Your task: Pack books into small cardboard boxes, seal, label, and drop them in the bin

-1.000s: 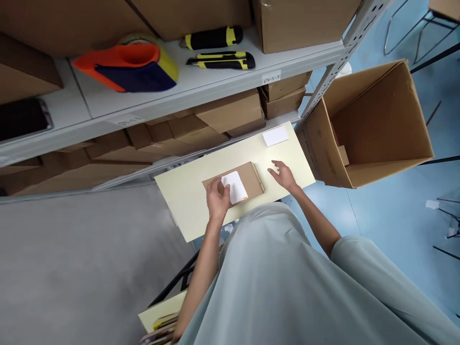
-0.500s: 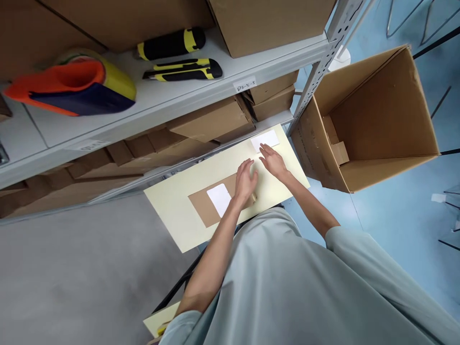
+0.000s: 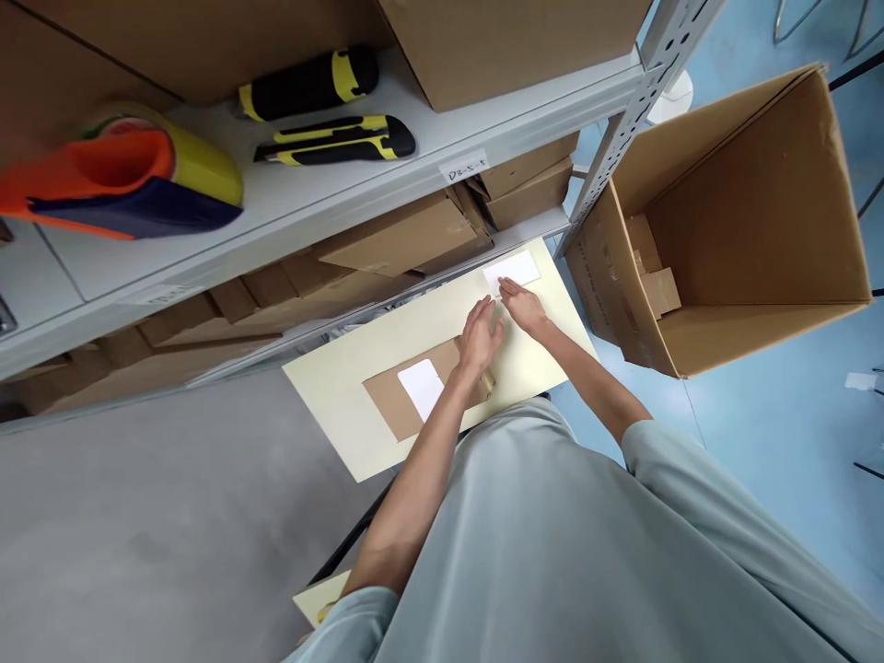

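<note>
My right hand [image 3: 525, 308] has its fingertips together at the near edge of white labels [image 3: 517, 268], which lie at the far right of a cream tabletop [image 3: 324, 382]. Beside it, my left hand [image 3: 482, 336] reaches over the right part of a flat brown cardboard box [image 3: 388, 401]. Its thumb stands apart from the fingers, and the fingertips come close to the labels' near left corner. A white label [image 3: 421, 388] sits on the box. My left hand and forearm hide part of the box.
Above the table runs a grey shelf [image 3: 331, 198] with an orange and blue tape dispenser [image 3: 131, 180] and two yellow-black utility knives [image 3: 310, 83]. Small cardboard boxes [image 3: 393, 230] fill the level below. An open carton [image 3: 752, 212] with small boxes inside stands right of the rack post [image 3: 622, 138].
My left hand has moved up and right towards the labels. My right hand has come down slightly at the labels' near edge. The view has shifted a little.
</note>
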{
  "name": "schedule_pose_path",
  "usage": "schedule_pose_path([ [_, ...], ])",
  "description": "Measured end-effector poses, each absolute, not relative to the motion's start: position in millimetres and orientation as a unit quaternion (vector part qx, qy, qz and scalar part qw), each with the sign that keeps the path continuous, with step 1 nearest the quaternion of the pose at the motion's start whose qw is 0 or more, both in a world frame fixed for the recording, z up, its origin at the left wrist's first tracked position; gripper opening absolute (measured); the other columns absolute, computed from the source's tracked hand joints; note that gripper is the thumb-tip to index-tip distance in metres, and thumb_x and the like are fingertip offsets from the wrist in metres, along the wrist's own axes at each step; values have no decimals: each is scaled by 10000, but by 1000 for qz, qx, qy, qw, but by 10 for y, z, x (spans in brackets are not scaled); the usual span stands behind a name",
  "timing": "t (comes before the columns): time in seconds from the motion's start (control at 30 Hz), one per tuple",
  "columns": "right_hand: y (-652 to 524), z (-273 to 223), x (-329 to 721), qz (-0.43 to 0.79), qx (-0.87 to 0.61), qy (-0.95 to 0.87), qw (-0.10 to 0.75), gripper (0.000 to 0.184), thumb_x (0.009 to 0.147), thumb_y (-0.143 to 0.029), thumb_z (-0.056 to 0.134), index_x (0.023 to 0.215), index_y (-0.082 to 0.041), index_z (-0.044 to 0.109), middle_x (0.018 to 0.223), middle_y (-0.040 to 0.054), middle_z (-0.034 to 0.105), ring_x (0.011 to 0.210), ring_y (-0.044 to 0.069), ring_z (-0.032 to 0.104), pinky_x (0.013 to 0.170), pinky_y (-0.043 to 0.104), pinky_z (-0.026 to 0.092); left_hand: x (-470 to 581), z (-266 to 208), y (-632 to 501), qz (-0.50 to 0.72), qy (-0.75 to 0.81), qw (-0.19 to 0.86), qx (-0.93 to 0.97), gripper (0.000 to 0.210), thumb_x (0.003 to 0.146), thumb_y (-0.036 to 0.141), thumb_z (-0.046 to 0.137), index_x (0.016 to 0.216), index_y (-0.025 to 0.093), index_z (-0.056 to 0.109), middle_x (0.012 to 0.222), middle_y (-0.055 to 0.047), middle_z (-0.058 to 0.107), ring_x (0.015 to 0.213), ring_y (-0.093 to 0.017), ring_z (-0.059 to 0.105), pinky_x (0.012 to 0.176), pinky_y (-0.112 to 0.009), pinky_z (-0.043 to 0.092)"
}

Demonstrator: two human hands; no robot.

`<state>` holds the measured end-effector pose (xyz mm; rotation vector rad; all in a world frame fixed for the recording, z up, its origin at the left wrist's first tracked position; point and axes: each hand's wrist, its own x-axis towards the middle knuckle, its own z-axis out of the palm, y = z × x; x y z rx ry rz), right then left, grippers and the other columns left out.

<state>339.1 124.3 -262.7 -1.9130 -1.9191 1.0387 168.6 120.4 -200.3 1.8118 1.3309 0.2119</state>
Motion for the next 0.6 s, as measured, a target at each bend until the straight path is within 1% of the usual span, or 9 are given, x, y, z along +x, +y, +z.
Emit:
schedule_pose_path([
  [0.1, 1253, -2642, 3558, 341, -679, -631, 155, 617, 1026, -58, 459, 1641, -93, 498, 1757, 151, 409, 1671, 262, 346, 1383, 476, 339, 1714, -2059, 1265, 80, 522, 433, 731, 594, 1001, 259, 608, 1592, 219, 556, 1715, -101, 490, 1631, -305, 391, 1390, -517, 268],
  [0.2, 1267, -2666, 3821, 318, -705, -615, 156, 607, 1024, -41, 429, 1625, -76, 506, 1763, 158, 402, 1676, 254, 333, 1389, 471, 326, 1766, -2144, 1377, 65, 492, 441, 747, 648, 984, 255, 623, 1621, 190, 523, 1759, -104, 426, 1656, -300, 352, 1393, -496, 257],
  [0.3, 1291, -2683, 4053, 312, -701, -628, 130, 587, 1014, -2, 382, 1563, -84, 572, 1736, 137, 460, 1653, 235, 383, 1366, 453, 373, 1853, -2279, 1513, 29, 452, 455, 766, 691, 960, 260, 662, 1627, 163, 510, 1797, -121, 347, 1678, -314, 304, 1393, -475, 248],
  [0.43, 1348, -2683, 4197, 315, -677, -658, 97, 537, 1016, 6, 382, 1458, -117, 661, 1702, 113, 520, 1608, 235, 458, 1321, 427, 445, 1983, -2493, 1644, -31, 416, 464, 781, 770, 900, 252, 740, 1625, 147, 501, 1822, -146, 269, 1689, -360, 263, 1387, -489, 260],
  [0.53, 1393, -2676, 4227, 309, -668, -672, 80, 499, 999, 18, 407, 1365, -120, 718, 1677, 127, 549, 1539, 271, 544, 1262, 444, 510, 2040, -2619, 1652, -70, 409, 461, 785, 800, 858, 228, 767, 1608, 132, 506, 1820, -170, 255, 1691, -383, 241, 1380, -528, 268],
  [0.6, 1421, -2672, 4238, 306, -668, -674, 76, 486, 975, 31, 437, 1331, -109, 738, 1658, 146, 566, 1476, 295, 606, 1216, 450, 548, 2048, -2675, 1621, -83, 414, 460, 781, 787, 834, 210, 780, 1577, 130, 534, 1808, -189, 277, 1683, -399, 258, 1372, -565, 280],
])
